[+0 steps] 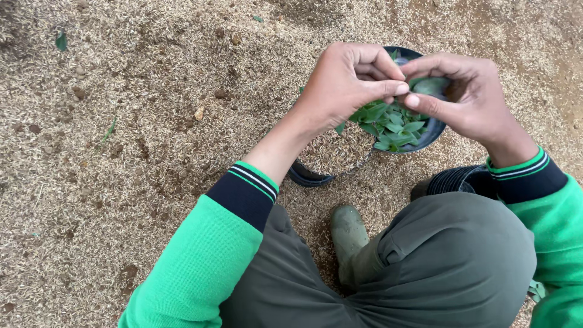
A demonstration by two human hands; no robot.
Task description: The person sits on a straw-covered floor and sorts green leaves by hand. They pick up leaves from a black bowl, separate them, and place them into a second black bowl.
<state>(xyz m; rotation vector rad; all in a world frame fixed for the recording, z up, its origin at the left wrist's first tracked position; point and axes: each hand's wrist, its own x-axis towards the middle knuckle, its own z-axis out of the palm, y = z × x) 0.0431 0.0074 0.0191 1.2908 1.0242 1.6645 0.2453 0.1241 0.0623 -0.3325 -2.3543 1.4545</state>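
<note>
Knees in grey-green trousers fill the bottom of the view, cut off by the lower edge, with green sleeves on either side whose dark cuffs carry striped bands; the right sleeve runs off the right edge. Between the legs a muddy green boot shows only its toe, the rest hidden under the trousers. Husk-strewn ground spreads to the left, dotted with small stones and a stray leaf or two near the top left corner. Further right, the left hand hovers over a black pot, its fingers curled in tight and thumb pressed to forefinger in a narrow pinch; what sits between the tips is too small to make out, though it seems to meet the green piece held by the other hand. The pot's near half is filled with husks, its far half with a heap of small green leaves, and much of its rim is covered by both hands, so its full shape cannot be seen. The right hand is also nearly closed, thumb and forefinger nipping a pale green leaf just above the heap, tips almost touching those of the left hand. Below the right wrist a ribbed black object peeks out, mostly hidden by the knee and cuff, and cannot be identified.
</note>
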